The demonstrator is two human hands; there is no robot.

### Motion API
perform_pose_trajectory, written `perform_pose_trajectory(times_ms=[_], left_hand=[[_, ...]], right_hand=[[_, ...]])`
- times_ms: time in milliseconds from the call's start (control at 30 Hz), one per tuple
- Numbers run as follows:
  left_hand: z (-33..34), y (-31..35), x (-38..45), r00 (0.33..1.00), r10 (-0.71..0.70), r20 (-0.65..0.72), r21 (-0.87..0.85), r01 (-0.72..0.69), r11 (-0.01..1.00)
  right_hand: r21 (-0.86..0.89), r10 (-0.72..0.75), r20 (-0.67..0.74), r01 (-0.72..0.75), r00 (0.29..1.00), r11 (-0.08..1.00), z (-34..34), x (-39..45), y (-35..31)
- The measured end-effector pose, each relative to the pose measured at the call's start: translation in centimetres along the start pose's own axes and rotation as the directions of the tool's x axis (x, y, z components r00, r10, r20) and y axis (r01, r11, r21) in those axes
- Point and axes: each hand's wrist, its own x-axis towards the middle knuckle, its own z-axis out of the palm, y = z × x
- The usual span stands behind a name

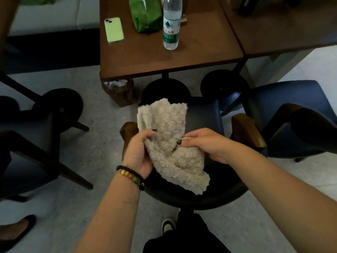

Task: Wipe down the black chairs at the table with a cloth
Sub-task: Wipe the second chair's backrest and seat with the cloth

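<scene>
A fluffy beige cloth [169,143] hangs crumpled between both hands, above the seat of a black chair [204,114] with wooden armrests. My left hand [138,152], with a beaded bracelet on the wrist, grips the cloth's left edge. My right hand [206,143] pinches its right side between thumb and fingers. The chair stands directly in front of me, pushed up to the brown table [200,57]. The cloth is off the seat, held in the air.
More dark chairs stand at the left [27,143] and right [291,115]. On the table are a green phone [114,30], a green pouch [145,13] and a water bottle [171,24]. A brown bin [120,92] sits under the table. Another person's shoe [16,230] is lower left.
</scene>
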Motion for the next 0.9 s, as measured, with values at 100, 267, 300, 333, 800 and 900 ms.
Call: perform_pose_trajectory(times_ms=[100, 267, 300, 333, 800, 900], left_hand=[[-0.3, -1.2, 1.1, 0.966, -0.204, -0.156, 0.156, 0.228, 0.961], [-1.2, -1.1, 3.0, 0.922, -0.245, -0.299, 0.302, 0.336, 0.892], [-1.4, -0.6, 3.2, 0.921, -0.262, -0.287, 0.335, 0.353, 0.874], [-1.6, 0.0, 3.4, 0.924, -0.273, -0.268, 0.383, 0.362, 0.85], [-5.1, 13.8, 1.9, 0.667, 0.132, 0.733, 0.672, -0.681, -0.29], [-4.8, 15.1, 1.2, 0.559, 0.042, 0.828, 0.528, -0.753, -0.393]], right_hand=[[-0.002, 0.022, -0.164, -0.022, 0.986, 1.0, -0.3, 1.3, -0.1], [0.087, 0.169, -0.214, -0.153, 0.962, 0.984, -0.1, 1.4, 1.6], [0.131, 0.221, -0.207, -0.197, 0.953, 0.972, 0.2, 1.4, 2.1], [0.191, 0.277, -0.2, -0.24, 0.94, 0.952, 0.5, 1.4, 2.4], [0.092, -0.035, -0.868, 0.23, 0.496, 0.969, 7.7, 3.5, -0.7], [-0.313, -0.464, -0.756, 0.368, 0.462, 0.876, 9.3, 2.3, -2.9]])
